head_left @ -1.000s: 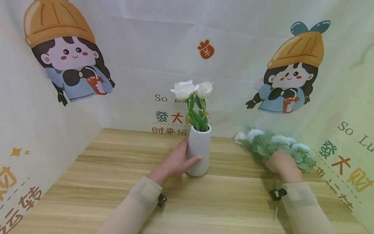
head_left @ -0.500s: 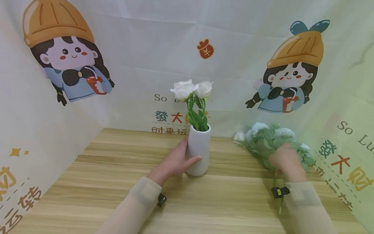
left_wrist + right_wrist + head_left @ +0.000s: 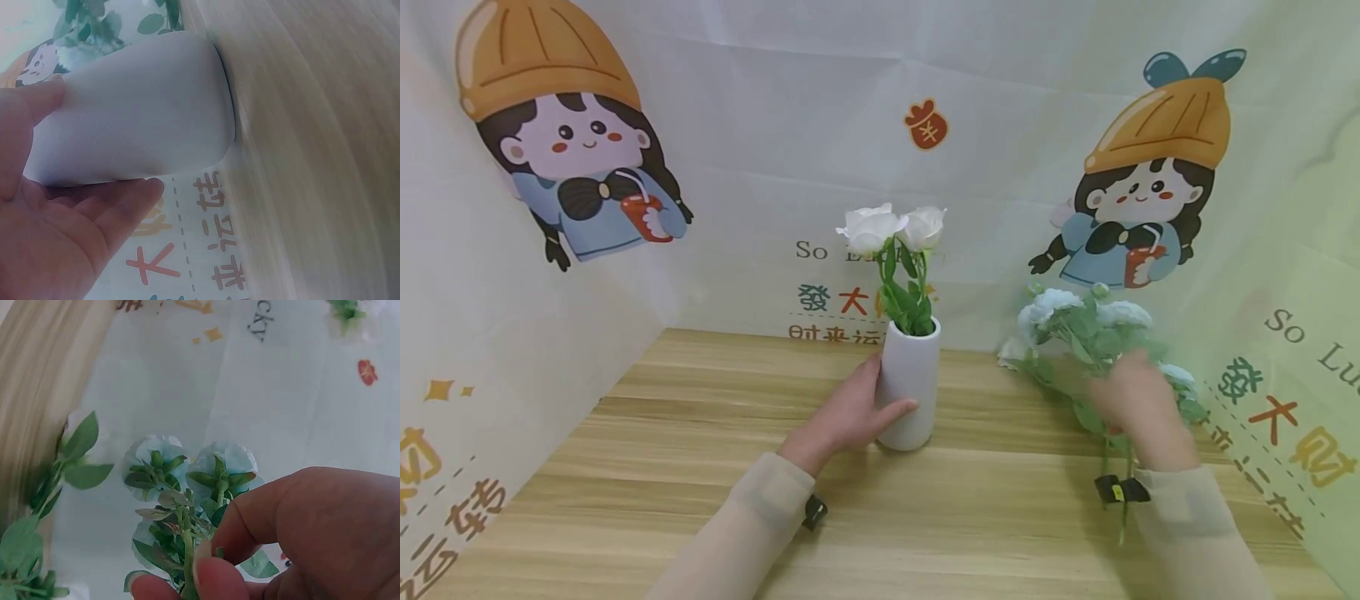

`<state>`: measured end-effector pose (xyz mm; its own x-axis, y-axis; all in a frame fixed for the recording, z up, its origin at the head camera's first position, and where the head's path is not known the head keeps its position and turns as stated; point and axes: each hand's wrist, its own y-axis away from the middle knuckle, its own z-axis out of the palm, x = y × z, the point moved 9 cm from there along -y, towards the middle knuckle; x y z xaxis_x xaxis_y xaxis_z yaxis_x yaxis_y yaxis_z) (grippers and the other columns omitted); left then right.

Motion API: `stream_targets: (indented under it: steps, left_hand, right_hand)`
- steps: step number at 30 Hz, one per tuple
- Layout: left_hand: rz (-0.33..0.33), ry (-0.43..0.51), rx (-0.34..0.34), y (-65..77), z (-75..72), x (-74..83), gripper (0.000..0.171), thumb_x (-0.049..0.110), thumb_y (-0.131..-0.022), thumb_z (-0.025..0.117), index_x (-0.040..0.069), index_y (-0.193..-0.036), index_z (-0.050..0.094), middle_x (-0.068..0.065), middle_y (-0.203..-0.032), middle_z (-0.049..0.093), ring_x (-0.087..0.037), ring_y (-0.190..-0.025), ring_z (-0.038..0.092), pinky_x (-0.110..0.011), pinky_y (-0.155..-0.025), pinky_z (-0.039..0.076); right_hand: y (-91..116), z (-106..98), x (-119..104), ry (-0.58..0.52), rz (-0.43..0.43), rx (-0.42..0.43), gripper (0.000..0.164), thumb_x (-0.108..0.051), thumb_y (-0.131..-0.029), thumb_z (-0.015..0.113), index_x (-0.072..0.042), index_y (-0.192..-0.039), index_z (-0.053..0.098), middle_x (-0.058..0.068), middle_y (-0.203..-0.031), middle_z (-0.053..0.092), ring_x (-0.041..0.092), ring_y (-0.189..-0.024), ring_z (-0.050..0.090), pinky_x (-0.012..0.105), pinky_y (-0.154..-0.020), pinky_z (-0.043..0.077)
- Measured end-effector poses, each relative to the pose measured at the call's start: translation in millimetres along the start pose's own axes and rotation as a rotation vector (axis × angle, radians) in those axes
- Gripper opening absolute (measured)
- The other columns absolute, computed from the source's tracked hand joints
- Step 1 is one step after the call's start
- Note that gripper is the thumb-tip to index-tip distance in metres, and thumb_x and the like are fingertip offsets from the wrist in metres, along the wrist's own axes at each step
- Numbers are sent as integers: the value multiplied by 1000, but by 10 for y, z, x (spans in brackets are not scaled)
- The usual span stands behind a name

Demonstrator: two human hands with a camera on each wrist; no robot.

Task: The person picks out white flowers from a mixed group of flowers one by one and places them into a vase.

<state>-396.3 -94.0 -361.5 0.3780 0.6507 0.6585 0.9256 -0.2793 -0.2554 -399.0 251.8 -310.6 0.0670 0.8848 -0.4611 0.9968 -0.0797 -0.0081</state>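
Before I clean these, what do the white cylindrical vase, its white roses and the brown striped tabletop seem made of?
White cylindrical vase: probably ceramic, matte; its smooth wall shows no sharp highlights. White roses: possibly fabric, matte, given their thin petals, perhaps real. Brown striped tabletop: wood or laminate, low sheen, by its grain.

Pale cloth point(image 3: 775, 125) is behind the back edge of the table point(image 3: 677, 408). It shows a drawn girl point(image 3: 572, 142) above the left corner, another girl point(image 3: 1142, 187) above the right, and a red bag point(image 3: 927, 125) between.

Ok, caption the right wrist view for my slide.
A right hand pinches a green stem below pale blue flowers; wooden tabletop at left.
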Motion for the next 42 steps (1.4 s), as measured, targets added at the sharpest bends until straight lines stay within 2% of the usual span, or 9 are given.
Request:
stream_targets:
  steps: [6, 9, 12, 15, 20, 26, 32, 34, 42]
  left_hand:
    - [10, 1, 3, 0, -5, 10, 84, 43, -92, 71, 3, -151, 25, -13, -137, 46, -22, -120, 47, -45, -102, 43]
    - [16, -3, 6, 6, -10, 21, 83, 42, -92, 71, 2, -150, 27, -13, -136, 47, -22, -119, 48, -45, -102, 43]
    - [15, -6, 7, 10, -13, 22, 82, 42, -92, 71, 2, -149, 28, -12, -135, 47, -21, -118, 48, -44, -102, 44]
    - [10, -11, 8, 10, -11, 15, 81, 42, -92, 71, 3, -149, 28, -12, -134, 48, -21, -117, 49, -44, -102, 44]
    - [9, -2, 6, 12, -10, 17, 81, 42, -92, 71, 3, -149, 27, -13, -135, 48, -22, -118, 49, -45, -102, 44]
    - [14, 1, 3, 11, -16, 33, 83, 42, -92, 71, 2, -149, 28, -14, -135, 48, -23, -118, 49, -46, -102, 43]
    - [23, -3, 2, -5, -17, 46, 83, 43, -92, 71, 2, -150, 27, -13, -135, 48, -22, -118, 48, -46, -102, 43]
    - [21, 1, 2, -5, -19, 45, 83, 43, -92, 71, 2, -150, 27, -13, -136, 47, -22, -119, 48, -46, -102, 43]
    - [11, 16, 3, 11, -27, 44, 82, 42, -92, 72, 2, -149, 28, -14, -135, 48, -23, -118, 49, -46, -102, 43]
  right_hand:
    - [84, 102, -301, 33, -112, -14, 74, -33, -98, 54, 25, -131, 21, 34, -94, 54, 23, -50, 59, 38, -50, 51]
    - [93, 214, -415, 35, -180, -23, 52, -20, -95, 51, 20, -123, 32, 27, -93, 53, 23, -50, 57, 38, -51, 51]
    - [68, 366, -497, 9, -235, -42, 26, -14, -94, 52, 11, -98, 45, 22, -81, 55, 20, -44, 57, 37, -51, 52]
    - [33, 527, -557, -8, -283, -65, 20, -12, -93, 55, 4, -85, 48, 20, -73, 58, 17, -38, 57, 35, -52, 54]
    - [-28, 836, -549, -23, -274, -170, 36, -16, -96, 59, 9, -118, 47, 19, -80, 64, 18, -42, 58, 36, -59, 55]
    - [-81, 1147, -518, -80, -268, -279, 41, -15, -96, 62, 7, -126, 44, 9, -75, 64, 21, -50, 63, 46, -74, 57]
    - [-83, 1171, -531, -37, -320, -289, 40, -15, -95, 64, 5, -127, 52, 14, -91, 63, 13, -40, 51, 28, -39, 50]
    - [-66, 1155, -544, -11, -345, -293, 39, -14, -95, 64, 5, -127, 54, 17, -99, 62, 11, -40, 47, 25, -37, 46]
    - [-4, 1110, -730, 90, -561, -262, 36, -14, -93, 64, 6, -122, 62, 21, -117, 63, 34, -97, 61, 52, -83, 53]
